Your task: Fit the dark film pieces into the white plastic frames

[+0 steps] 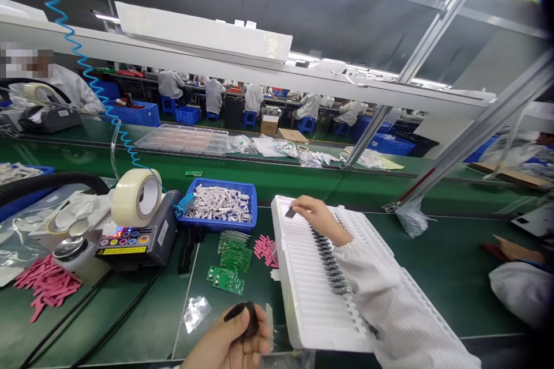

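Observation:
My left hand (225, 337) is at the bottom middle, its fingers closed around a small black piece (249, 318) whose kind I cannot make out. Above the far end of a white foam tray (288, 311), my right hand (318, 216) pinches a small dark flat piece (291, 213). The tray has narrow slots, and a row of dark parts (331, 265) stands in it, partly behind my right wrist. Left of the tray lie green circuit boards (227, 279) and a small heap of pink strips (265, 250).
A blue bin (255, 207) holds many white parts. Beside it stands a tape dispenser (134, 248) with a tape roll (119, 202) on top. More pink strips (47, 283) lie at left near a metal-topped bottle (71, 251). A slanted metal post (433, 176) rises at right.

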`<state>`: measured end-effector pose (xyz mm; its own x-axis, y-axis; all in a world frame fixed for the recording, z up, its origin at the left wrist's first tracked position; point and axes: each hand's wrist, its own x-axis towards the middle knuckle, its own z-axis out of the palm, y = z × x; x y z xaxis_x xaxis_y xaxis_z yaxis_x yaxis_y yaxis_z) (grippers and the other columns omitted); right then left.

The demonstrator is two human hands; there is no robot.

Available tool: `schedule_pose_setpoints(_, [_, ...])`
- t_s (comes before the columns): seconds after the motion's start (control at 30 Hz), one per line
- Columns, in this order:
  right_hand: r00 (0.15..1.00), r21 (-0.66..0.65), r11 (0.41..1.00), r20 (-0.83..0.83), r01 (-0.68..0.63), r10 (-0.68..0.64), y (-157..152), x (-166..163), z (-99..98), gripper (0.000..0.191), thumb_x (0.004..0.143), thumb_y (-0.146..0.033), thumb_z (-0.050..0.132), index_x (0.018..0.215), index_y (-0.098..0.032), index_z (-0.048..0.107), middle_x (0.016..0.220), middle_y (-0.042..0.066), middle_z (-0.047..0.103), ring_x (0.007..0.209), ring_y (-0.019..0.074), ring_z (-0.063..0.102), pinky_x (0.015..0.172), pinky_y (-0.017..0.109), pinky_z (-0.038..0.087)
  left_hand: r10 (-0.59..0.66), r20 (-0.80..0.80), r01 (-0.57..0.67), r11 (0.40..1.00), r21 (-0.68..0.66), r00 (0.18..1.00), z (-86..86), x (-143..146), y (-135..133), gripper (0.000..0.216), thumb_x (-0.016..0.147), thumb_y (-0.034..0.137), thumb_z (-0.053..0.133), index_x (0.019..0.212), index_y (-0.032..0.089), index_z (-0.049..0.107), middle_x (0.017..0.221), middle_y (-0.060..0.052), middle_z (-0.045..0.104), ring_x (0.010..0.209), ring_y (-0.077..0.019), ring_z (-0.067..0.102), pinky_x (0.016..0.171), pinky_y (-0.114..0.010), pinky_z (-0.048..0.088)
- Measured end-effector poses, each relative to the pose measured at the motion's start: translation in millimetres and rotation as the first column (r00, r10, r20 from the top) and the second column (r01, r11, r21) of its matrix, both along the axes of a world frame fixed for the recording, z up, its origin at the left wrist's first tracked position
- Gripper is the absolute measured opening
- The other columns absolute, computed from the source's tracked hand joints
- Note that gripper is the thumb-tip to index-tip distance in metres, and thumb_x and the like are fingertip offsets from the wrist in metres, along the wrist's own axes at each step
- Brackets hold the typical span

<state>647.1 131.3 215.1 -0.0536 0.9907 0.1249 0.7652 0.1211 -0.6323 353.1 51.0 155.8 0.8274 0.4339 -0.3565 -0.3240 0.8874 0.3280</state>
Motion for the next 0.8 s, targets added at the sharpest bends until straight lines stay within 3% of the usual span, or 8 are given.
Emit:
schedule_pose_setpoints(0.07, [0.980, -0.081, 0.981, -0.107, -0.178, 0.169, -21, -41, 12.8, 0.026, 0.089, -0.035, 0.048, 0.089, -0.015, 0.065, 0.087, 0.005, 0.065, 0.082, 0.0165, 0.061, 0.077, 0.030, 0.049, -0.002, 0.015, 0.002, 1.000, 0.006, 1.000, 1.5, 3, 0, 0.020, 0.074, 0.027, 0.065, 0.084, 0.010, 0.068, 0.082, -0.011, 0.074, 0.070, -0.0131, 0.069, 0.060, -0.017, 0.050])
schedule_pose_setpoints(0.17, [0.905, -0.180, 0.900, -0.238, -0.398, 0.352, -51, -89, 23.5, 0.020, 0.083, -0.032, 0.057, 0.082, -0.015, 0.069, 0.080, 0.002, 0.067, 0.073, 0.0138, 0.063, 0.068, 0.023, 0.050, -0.017, 0.023, 0.017, 1.000, 0.010, 1.000, 1.5, 6, -2, 0.024, 0.074, 0.028, 0.066, 0.087, 0.007, 0.068, 0.090, -0.014, 0.073, 0.075, -0.0147, 0.069, 0.060, -0.016, 0.051])
schedule_pose_setpoints(0.27, [0.853, -0.233, 0.853, -0.375, -0.467, 0.364, -68, -112, 21.3, 0.013, 0.079, -0.021, 0.060, 0.081, -0.013, 0.071, 0.080, 0.003, 0.066, 0.076, 0.0137, 0.061, 0.070, 0.022, 0.048, -0.049, 0.053, 0.049, 0.999, 0.004, 0.997, 1.6, 9, -6, 0.030, 0.072, 0.030, 0.068, 0.089, 0.005, 0.068, 0.087, -0.014, 0.074, 0.073, -0.0139, 0.069, 0.059, -0.015, 0.051])
schedule_pose_setpoints(0.47, [0.881, -0.241, 0.913, -0.426, -0.330, 0.206, -88, -123, 0.0, 0.015, 0.079, -0.014, 0.058, 0.082, -0.015, 0.072, 0.081, 0.003, 0.062, 0.070, 0.0113, 0.059, 0.061, 0.020, 0.047, -0.023, 0.054, 0.024, 0.999, -0.021, 0.998, -4.9, 16, -10, 0.026, 0.069, 0.026, 0.071, 0.089, 0.009, 0.069, 0.085, -0.012, 0.075, 0.071, -0.0140, 0.070, 0.059, -0.015, 0.051])
schedule_pose_setpoints(0.6, [0.922, -0.138, 0.947, -0.304, -0.290, 0.238, -90, -119, -8.4, 0.014, 0.079, -0.017, 0.061, 0.086, -0.020, 0.073, 0.090, 0.002, 0.064, 0.079, 0.0118, 0.061, 0.069, 0.020, 0.049, 0.010, 0.065, -0.003, 0.993, -0.114, 0.998, -14.0, 22, -8, 0.017, 0.067, 0.023, 0.072, 0.081, 0.013, 0.070, 0.081, -0.008, 0.076, 0.069, -0.0127, 0.070, 0.058, -0.014, 0.052])
schedule_pose_setpoints(0.7, [0.976, -0.079, 0.978, -0.116, -0.193, 0.183, -63, -81, -12.2, 0.015, 0.081, -0.024, 0.061, 0.094, -0.023, 0.069, 0.092, 0.001, 0.067, 0.085, 0.0136, 0.062, 0.078, 0.025, 0.049, 0.000, 0.088, 0.013, 0.989, -0.146, 0.996, -16.3, 23, -5, 0.018, 0.066, 0.022, 0.074, 0.082, 0.014, 0.071, 0.076, -0.005, 0.075, 0.063, -0.0103, 0.069, 0.058, -0.014, 0.052])
schedule_pose_setpoints(0.8, [0.994, -0.018, 0.994, 0.013, 0.109, -0.108, -22, -13, -17.0, 0.021, 0.091, -0.022, 0.047, 0.103, -0.016, 0.062, 0.107, 0.008, 0.061, 0.103, 0.0184, 0.055, 0.093, 0.037, 0.042, -0.025, 0.060, 0.032, 0.993, -0.113, 0.998, -15.6, 20, -4, 0.019, 0.063, 0.022, 0.075, 0.080, 0.013, 0.071, 0.074, -0.006, 0.074, 0.060, -0.0094, 0.067, 0.057, -0.014, 0.051])
